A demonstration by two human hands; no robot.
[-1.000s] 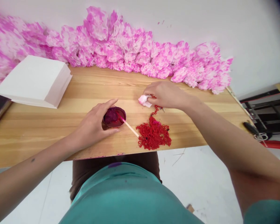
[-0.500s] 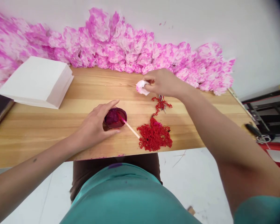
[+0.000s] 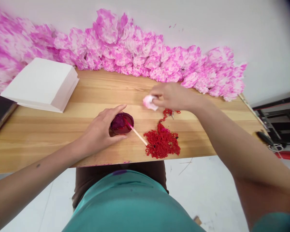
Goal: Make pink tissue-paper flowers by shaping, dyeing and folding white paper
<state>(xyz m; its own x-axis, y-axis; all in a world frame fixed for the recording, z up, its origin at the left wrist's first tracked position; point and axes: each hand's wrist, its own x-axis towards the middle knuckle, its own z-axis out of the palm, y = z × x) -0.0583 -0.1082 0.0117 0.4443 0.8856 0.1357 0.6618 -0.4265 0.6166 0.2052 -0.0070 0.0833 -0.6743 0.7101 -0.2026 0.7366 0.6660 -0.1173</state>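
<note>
Head view: pink-and-white paper piece (image 3: 150, 102) pinched in the right hand's grip (image 3: 155, 99), above the table (image 3: 96, 87).

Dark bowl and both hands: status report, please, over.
Left hand cupped around dark bowl. Right hand pinching pink-and-white wad. Possible snag: pale stick slants over bowl's rim to red yarn.

Worn on the head, the camera looks forward and down over the tabletop (image 3: 96, 93).
</note>
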